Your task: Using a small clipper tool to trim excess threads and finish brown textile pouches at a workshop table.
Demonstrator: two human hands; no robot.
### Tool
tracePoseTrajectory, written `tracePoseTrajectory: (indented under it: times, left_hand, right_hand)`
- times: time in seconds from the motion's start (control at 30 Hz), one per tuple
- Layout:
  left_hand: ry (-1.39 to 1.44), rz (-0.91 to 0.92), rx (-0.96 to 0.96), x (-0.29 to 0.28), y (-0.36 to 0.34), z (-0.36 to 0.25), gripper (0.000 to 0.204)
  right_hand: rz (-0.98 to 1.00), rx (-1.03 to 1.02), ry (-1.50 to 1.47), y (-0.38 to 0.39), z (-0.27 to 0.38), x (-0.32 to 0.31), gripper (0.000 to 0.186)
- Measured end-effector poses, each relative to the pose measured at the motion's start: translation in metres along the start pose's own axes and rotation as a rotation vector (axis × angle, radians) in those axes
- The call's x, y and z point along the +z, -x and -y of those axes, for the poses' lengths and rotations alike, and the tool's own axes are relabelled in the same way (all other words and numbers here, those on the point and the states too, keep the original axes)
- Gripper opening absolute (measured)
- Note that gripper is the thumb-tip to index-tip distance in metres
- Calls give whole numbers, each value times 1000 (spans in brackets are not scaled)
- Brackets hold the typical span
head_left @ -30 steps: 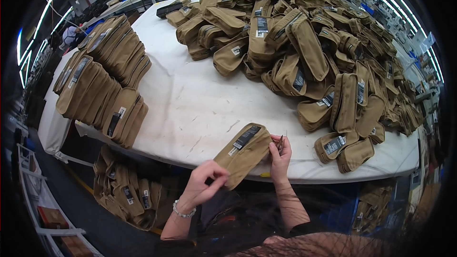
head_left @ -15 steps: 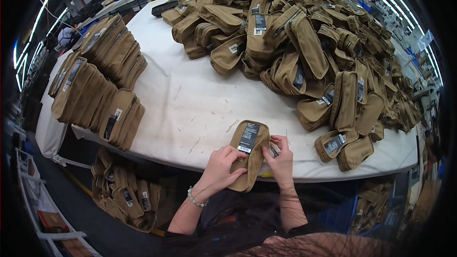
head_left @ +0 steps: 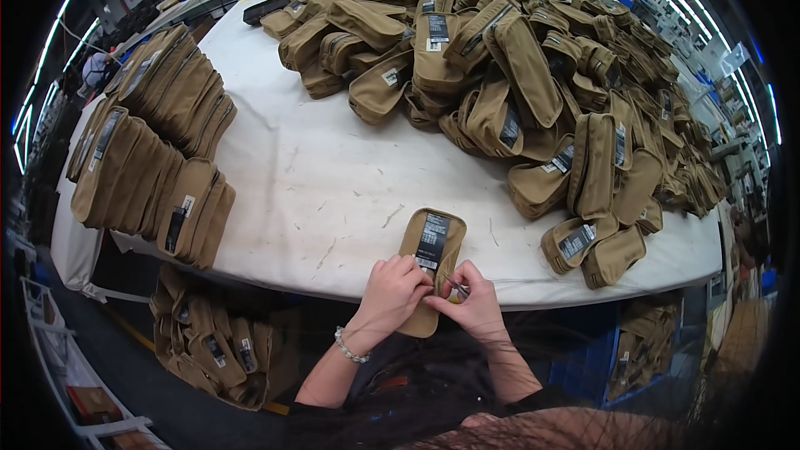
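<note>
A flat tan zip pouch (head_left: 452, 240) with a black and white label (head_left: 431, 238) lies at the table's front edge, its near end sticking out toward me. My left hand (head_left: 390, 295) rests on it just below the label, thumb and fingers pinched together on the cloth. My right hand (head_left: 473, 307) is closed round a small metal tool (head_left: 457, 287), which looks like thread snips. Its fingertips meet those of the left hand over the pouch's right side. What lies between the fingertips is too small to make out.
Tan pouches stand in packed rows (head_left: 137, 167) on the table's left. A large loose heap of them (head_left: 521, 75) covers the back and right. Below the table are an open box of pouches (head_left: 212, 342) at left and a blue crate (head_left: 587, 362) at right.
My right hand has moved left from the pouch's edge onto its face, beside my left fingertips. The tool now points in over the cloth. The view has shifted slightly.
</note>
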State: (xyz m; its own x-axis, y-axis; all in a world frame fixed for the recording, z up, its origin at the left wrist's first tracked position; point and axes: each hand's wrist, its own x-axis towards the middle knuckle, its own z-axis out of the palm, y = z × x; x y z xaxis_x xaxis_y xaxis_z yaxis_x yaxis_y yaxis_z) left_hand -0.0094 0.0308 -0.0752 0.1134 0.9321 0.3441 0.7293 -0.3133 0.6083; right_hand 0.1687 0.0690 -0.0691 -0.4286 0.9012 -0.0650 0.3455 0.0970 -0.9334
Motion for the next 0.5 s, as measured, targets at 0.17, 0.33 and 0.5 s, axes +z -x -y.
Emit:
tracePoseTrajectory:
  times: [0.17, 0.33, 0.5]
  left_hand:
    - [-77, -21, 16, 0, -2, -5, 9]
    - [-194, -8, 96, 8, -13, -14, 10]
    - [-114, 24, 137, 16, -20, -14, 10]
  right_hand:
    - [-43, -15, -76, 2, -18, 11, 37]
    - [-66, 82, -417, 9, -40, 11, 33]
    - [-173, 304, -690, 28, -45, 7, 38]
